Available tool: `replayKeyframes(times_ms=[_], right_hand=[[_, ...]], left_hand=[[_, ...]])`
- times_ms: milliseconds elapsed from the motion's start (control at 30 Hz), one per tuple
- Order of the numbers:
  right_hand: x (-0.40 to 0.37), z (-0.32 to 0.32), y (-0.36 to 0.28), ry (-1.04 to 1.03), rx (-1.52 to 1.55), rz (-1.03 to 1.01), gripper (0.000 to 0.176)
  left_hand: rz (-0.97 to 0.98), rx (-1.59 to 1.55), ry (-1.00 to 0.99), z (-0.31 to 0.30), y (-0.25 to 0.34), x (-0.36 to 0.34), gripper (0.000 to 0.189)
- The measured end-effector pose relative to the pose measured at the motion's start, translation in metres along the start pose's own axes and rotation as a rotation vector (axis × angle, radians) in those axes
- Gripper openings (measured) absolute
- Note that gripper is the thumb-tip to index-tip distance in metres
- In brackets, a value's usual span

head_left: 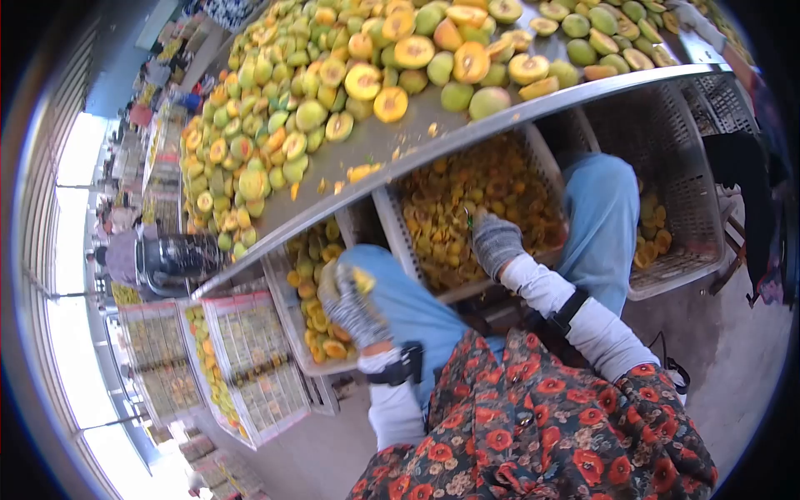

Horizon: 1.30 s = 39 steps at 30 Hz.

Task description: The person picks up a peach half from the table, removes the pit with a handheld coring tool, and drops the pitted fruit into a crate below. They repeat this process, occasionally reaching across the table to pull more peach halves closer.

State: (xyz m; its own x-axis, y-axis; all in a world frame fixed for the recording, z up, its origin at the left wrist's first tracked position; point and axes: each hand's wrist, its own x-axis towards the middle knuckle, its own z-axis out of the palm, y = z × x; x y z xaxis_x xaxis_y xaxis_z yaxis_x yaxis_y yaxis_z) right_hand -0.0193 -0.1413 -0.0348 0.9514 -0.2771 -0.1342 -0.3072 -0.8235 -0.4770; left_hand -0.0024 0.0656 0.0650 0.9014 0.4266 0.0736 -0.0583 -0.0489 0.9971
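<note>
Head view: sloping metal table (pixel 329 169) piled with a heap of fruit (pixel 310 115), whole and halved, green to orange. Right hand (pixel 495 242), gloved, over the middle crate (pixel 395 229); fingers curled closed on a small tool (pixel 469 219), its tip jutting out. Fruit scraps (pixel 433 237) lie in that crate, between the knees. Left hand (pixel 343 302), gloved, blurred, part-curled beside the left crate (pixel 286 312); yellow fruit piece (pixel 363 280) at its fingers, grip cannot be told. Halved fruit (pixel 319 321) in left crate.
</note>
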Motion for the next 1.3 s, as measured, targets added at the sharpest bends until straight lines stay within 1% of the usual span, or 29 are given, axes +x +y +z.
replayKeyframes(times_ms=[33,67,100,133,167,233,300,333,367,400,467,500,567,600,633,700,733,767,833,900,933,967,1033,1067,1100,1133,1167,1233,1300], right_hand=[[0.002,-0.004,0.007,-0.011,-0.021,0.028,0.027],[0.004,-0.014,0.006,0.01,-0.016,0.04,0.027],[0.006,-0.026,0.002,-0.04,0.011,-0.003,0.023],[0.009,-0.035,0.001,-0.093,0.034,-0.051,0.021],[0.022,-0.017,0.008,-0.374,-0.084,-0.051,0.019],[0.014,0.003,0.012,-0.242,0.063,-0.095,0.02],[0.012,-0.042,0.002,-0.24,0.213,-0.129,0.024],[0.013,-0.034,0.008,-0.183,0.306,-0.105,0.026],[0.013,-0.032,0.014,-0.176,0.3,-0.105,0.026],[0.013,-0.029,0.018,-0.167,0.314,-0.096,0.026],[0.014,-0.022,0.024,-0.169,0.323,-0.065,0.024],[0.017,-0.017,0.027,-0.168,0.323,-0.058,0.024],[0.013,-0.007,0.026,-0.165,0.334,-0.012,0.03],[0.013,-0.021,0.023,-0.23,0.285,0.053,0.026],[0.007,-0.029,0.02,-0.237,0.287,0.04,0.026],[0.003,-0.044,0.017,0.048,0.374,0.034,0.023],[-0.002,-0.062,0.016,0.184,0.416,-0.035,0.022],[-0.006,-0.082,0.014,0.223,0.399,-0.061,0.021],[-0.005,-0.089,0.025,0.146,0.344,-0.08,0.023],[-0.001,-0.077,0.035,0.032,0.247,0.004,0.022],[-0.003,-0.087,0.03,0.095,0.334,-0.036,0.022],[-0.001,-0.078,0.027,0.142,0.548,-0.076,0.015],[-0.008,-0.118,-0.003,0.313,0.629,-0.275,0.02],[-0.012,-0.124,-0.014,0.282,0.68,-0.313,0.018],[-0.015,-0.128,-0.025,0.256,0.729,-0.349,0.017],[-0.017,-0.131,-0.036,0.29,0.671,-0.357,0.018],[-0.018,-0.129,-0.044,0.285,0.66,-0.353,0.018],[-0.02,-0.122,-0.053,0.312,0.446,-0.355,0.023],[-0.02,-0.114,-0.056,0.267,0.391,-0.339,0.027]], left_hand=[[0.18,0.564,0.04,-0.026,-0.008,0.026,0.03],[0.371,0.8,0.293,0.002,0.027,0.02,0.031],[0.383,0.792,0.284,0.02,0.044,0.024,0.031],[0.562,0.853,0.127,0.036,0.057,0.03,0.032],[0.738,0.911,-0.029,0.052,0.07,0.032,0.032],[0.563,0.717,-0.539,0.122,0.097,0.017,0.032],[0.689,0.708,-0.815,0.185,0.087,0.017,0.037],[0.579,0.929,-0.809,0.216,0.086,0.017,0.044],[0.461,1.147,-0.797,0.244,0.086,0.017,0.05],[0.469,1.142,-0.802,0.267,0.084,0.014,0.05],[0.404,1.457,-0.818,0.303,0.078,0.01,0.065],[0.405,1.455,-0.825,0.311,0.077,0.013,0.065],[0.32,1.453,-0.874,0.313,0.073,0.018,0.062],[0.405,1.407,-0.814,0.308,0.073,0.017,0.058],[0.398,1.414,-0.801,0.297,0.058,0.025,0.058],[0.185,0.555,-0.779,0.27,0.022,0.054,0.054],[-0.004,0.07,-0.827,0.253,0.05,0.042,0.05],[-0.085,0.009,-0.894,0.23,0.071,0.045,0.05],[-0.222,-0.519,-0.975,0.195,0.074,0.054,0.051],[-0.21,-0.656,-0.994,0.164,0.076,0.049,0.052],[-0.278,-0.751,-0.93,0.155,0.08,0.041,0.051],[-0.372,-0.895,-0.889,0.147,0.08,0.035,0.049],[-0.399,-0.928,-0.839,0.135,0.068,0.031,0.05],[-0.409,-0.931,-0.824,0.129,0.064,0.023,0.05],[-0.364,-0.839,-0.76,0.127,0.063,0.014,0.052],[-0.317,-0.749,-0.701,0.128,0.063,0.006,0.054],[-0.294,-0.723,-0.693,0.129,0.065,-0.002,0.054],[-0.269,-0.679,-0.549,0.127,0.055,-0.019,0.054],[-0.256,-0.659,-0.54,0.124,0.056,-0.028,0.054]])
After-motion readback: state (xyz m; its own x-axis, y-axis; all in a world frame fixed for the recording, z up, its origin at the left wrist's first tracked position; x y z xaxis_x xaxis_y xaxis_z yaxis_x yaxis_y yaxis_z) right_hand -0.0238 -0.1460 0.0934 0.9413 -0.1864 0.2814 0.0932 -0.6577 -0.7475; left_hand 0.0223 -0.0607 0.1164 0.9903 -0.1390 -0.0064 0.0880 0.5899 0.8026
